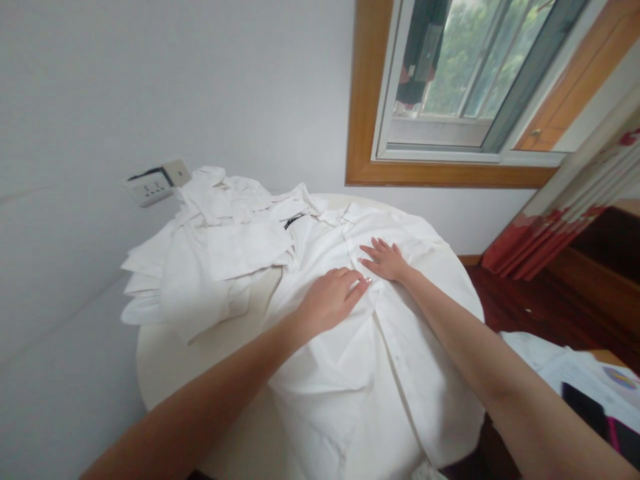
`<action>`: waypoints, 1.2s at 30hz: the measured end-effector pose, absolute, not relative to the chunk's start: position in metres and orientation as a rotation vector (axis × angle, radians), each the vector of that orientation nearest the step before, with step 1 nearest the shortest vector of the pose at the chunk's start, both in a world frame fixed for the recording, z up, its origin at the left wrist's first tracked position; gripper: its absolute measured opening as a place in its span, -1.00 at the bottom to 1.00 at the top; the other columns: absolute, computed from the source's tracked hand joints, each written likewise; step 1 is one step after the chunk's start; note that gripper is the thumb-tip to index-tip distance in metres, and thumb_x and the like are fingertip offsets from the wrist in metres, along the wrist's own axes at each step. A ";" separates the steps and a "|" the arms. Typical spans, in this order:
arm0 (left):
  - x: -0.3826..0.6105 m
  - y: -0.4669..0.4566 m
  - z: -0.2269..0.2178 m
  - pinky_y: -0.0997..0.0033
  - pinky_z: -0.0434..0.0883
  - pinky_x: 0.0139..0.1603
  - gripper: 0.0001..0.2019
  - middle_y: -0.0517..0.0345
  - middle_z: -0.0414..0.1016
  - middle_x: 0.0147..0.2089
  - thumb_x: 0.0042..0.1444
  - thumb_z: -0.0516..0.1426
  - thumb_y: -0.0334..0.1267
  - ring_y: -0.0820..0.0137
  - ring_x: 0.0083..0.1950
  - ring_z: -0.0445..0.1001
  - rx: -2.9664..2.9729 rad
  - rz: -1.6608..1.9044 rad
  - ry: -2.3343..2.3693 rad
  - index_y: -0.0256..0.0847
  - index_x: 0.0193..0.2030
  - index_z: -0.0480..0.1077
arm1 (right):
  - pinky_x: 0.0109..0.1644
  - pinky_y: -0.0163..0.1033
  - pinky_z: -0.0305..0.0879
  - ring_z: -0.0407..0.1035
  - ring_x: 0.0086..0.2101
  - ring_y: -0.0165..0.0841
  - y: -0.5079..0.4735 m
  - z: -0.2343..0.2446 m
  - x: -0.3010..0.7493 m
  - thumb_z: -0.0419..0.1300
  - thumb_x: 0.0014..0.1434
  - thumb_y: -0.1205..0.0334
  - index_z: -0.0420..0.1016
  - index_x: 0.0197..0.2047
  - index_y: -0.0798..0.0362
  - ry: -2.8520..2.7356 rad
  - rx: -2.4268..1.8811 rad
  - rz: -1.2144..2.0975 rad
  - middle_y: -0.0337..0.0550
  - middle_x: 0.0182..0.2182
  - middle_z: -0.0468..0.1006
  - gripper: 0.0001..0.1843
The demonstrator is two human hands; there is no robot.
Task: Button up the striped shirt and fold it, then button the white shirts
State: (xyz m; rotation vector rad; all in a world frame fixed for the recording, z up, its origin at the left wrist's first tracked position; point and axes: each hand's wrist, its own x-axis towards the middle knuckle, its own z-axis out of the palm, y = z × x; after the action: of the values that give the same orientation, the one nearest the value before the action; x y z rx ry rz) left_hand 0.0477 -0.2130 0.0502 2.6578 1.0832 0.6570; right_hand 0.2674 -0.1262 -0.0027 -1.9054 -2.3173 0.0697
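A white shirt point(325, 373) lies spread over a round table, its collar toward the wall and its front edges parted lower down. My left hand point(333, 300) is on the middle of the shirt, thumb and fingertips together in a pinch at the front edge. The bit of cloth between them is mostly covered. Just beyond it, my right hand point(385, 259) rests flat on the shirt's upper right part with fingers spread. To the left sits a pile of white folded clothes point(200, 253), touching the shirt's side. A small black strip point(293, 221) shows between pile and shirt.
The pale round table point(165, 373) stands against the wall, below a wood-framed window point(370, 120). A wall socket point(153, 187) is behind the pile. At right are a red and white curtain point(530, 247), papers point(575, 373) and a dark phone-like object point(583, 407).
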 end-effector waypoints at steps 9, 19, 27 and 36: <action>0.021 -0.230 0.018 0.26 0.32 0.09 -0.75 0.06 0.51 -0.08 0.28 -0.02 -0.17 0.29 0.01 0.41 2.708 0.600 0.950 -0.16 -0.09 0.43 | 0.22 -0.13 0.09 0.28 0.10 -0.25 -0.153 0.011 0.265 -0.02 0.29 0.02 0.52 -0.04 0.10 -2.052 -1.486 0.197 0.04 0.04 0.47 -0.58; 0.014 -0.211 0.025 0.35 0.37 -0.02 -0.63 0.06 0.51 -0.20 0.33 -0.14 -0.10 0.36 -0.12 0.44 2.444 0.790 0.961 -0.20 -0.20 0.42 | 0.12 -0.14 0.21 0.34 -0.03 -0.25 -0.246 0.038 0.269 0.14 0.17 -0.01 0.54 -0.17 0.01 -2.230 -1.086 0.693 -0.06 -0.07 0.49 -0.69; -0.005 -0.190 0.007 0.22 0.17 0.30 -0.53 0.04 0.40 0.18 0.35 -0.25 -0.10 0.35 0.24 0.30 2.461 0.727 1.069 -0.17 0.15 0.35 | -0.35 -0.30 0.25 0.23 -0.48 -0.43 -0.257 0.043 0.252 0.08 0.20 -0.09 0.26 -0.50 0.04 -2.013 -1.243 0.804 -0.28 -0.53 0.30 -0.60; -0.014 -0.183 -0.004 0.05 0.05 0.35 -0.56 0.03 0.20 0.34 0.28 -0.07 -0.04 0.24 0.35 0.13 2.769 0.465 1.136 -0.07 0.24 0.26 | -0.54 -0.37 0.08 0.08 -0.58 -0.50 -0.284 0.041 0.253 0.16 0.10 -0.16 0.14 -0.52 0.02 -1.669 -1.374 1.161 -0.37 -0.61 0.12 -0.54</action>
State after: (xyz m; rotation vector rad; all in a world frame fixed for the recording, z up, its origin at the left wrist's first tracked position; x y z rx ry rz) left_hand -0.0141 -0.1829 -0.0038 2.7695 1.1361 0.4653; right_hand 0.2535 -0.2839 0.0414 -1.3739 -1.6690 1.1608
